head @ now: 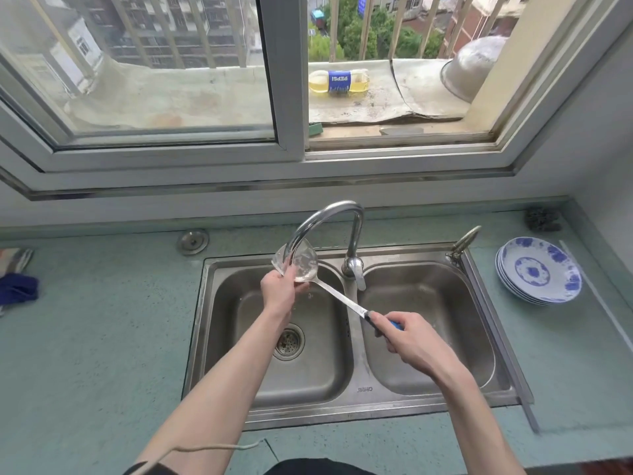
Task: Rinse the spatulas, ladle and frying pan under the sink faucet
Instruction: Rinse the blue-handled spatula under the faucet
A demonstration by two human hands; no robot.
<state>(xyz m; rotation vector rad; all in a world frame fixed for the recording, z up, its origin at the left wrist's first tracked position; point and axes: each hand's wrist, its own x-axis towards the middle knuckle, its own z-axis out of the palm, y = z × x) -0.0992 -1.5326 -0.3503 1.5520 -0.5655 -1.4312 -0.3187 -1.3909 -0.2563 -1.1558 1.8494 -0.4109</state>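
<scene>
The spatula [301, 265] lies under the faucet [325, 217], its long axis running from the left hand [279, 289] pinching the blade down-right to the right hand [407, 337] gripping the handle.

A steel spatula [301, 265] with a blue handle slants over the left basin of the sink [356, 402], its wet blade raised beneath the faucet [329, 217] spout. Its handle points down toward the right basin

Glossy steel sink [359, 399], metal spatula [301, 265].
</scene>
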